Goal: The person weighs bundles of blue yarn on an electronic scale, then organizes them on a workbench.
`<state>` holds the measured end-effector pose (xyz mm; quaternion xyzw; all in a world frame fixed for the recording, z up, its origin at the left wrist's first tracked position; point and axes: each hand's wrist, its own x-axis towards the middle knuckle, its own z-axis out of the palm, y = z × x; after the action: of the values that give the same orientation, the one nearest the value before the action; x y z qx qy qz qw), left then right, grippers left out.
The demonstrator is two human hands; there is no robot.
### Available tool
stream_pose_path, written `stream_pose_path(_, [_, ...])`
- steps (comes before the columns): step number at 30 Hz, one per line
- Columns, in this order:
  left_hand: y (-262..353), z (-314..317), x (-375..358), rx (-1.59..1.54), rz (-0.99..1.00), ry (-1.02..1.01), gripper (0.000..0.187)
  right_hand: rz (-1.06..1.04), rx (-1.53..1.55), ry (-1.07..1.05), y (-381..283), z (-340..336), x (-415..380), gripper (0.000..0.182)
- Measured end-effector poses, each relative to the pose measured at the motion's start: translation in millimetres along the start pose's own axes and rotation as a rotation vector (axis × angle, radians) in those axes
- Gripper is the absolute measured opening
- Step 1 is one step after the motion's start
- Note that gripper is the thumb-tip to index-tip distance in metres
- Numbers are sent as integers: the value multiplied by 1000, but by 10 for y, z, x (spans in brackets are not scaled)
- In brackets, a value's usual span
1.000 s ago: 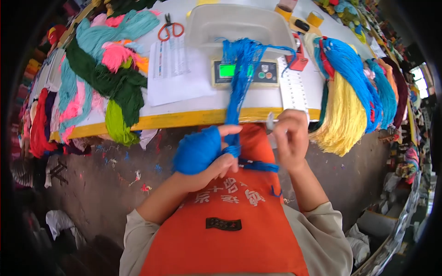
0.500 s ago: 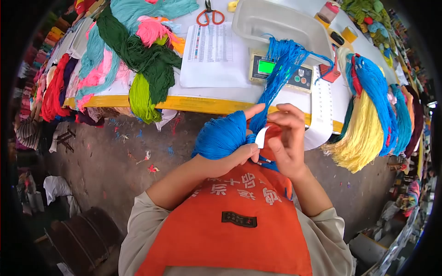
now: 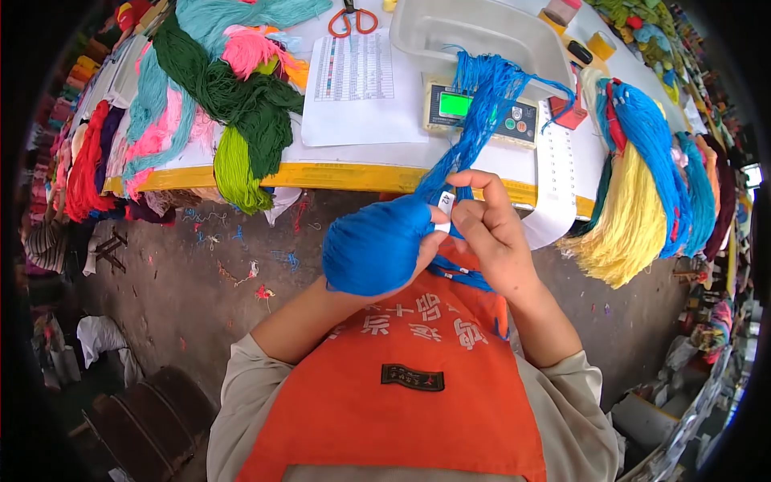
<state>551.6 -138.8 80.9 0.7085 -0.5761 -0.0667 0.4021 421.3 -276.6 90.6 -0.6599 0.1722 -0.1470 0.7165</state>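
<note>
My left hand is closed around a thick bundle of blue thread, whose rounded end bulges to the left above my apron. A small white label with printed digits sits against the bundle, by my left fingertips. My right hand pinches at the label's right side with thumb and fingers, the index finger raised and bent. From the bundle, loose blue strands run up over the table edge and across the digital scale. More blue strands hang below my right hand.
A grey plastic tub stands behind the scale. Red-handled scissors and a printed sheet lie to its left. Green and pink yarn skeins cover the table's left; blue and yellow skeins hang over the right edge. A notebook overhangs the front.
The white label has turned so its printed digits face me. My right fingers have closed in on it. The bundle has shifted slightly left and down, and the view has moved a little.
</note>
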Motion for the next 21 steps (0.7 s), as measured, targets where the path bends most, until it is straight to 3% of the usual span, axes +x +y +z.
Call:
stream_pose_path(1, [-3,35,18,-97,16,48,18,-38,-25,13,24,-9,7,29])
stream_pose_path(4, [-60,69,30,-234,-11,41,12,-35,-88,11,60,-67,0,27])
stream_pose_path(8, [-119,-42,132,-127,56,-91,12,-87,-98,-74,86,-132,2,22])
stream_pose_path(10, [-98,-105,139,-809,-461,-478,18,-185,-137,-142,125,-172,16,21])
stream_pose_path(11, [-136,-47,81,-1015,-611,-464,19,-284,-172,-202,137,-198,15,20])
stream_pose_path(12, [-137,-71,75,-1016,-616,-452,19,-262,-192,-271,66,-222,8,21])
stream_pose_path(14, [-131,-135,87,-1314,-763,-557,27,-413,-350,-335,35,-213,46,24])
stream_pose_path(18, [-100,-128,83,-1342,-705,-538,26,-444,-342,-244,122,-179,20,18])
stream_pose_path(21, [-72,-140,91,-1230,-543,-390,11,-422,-280,-106,227,-117,-21,20])
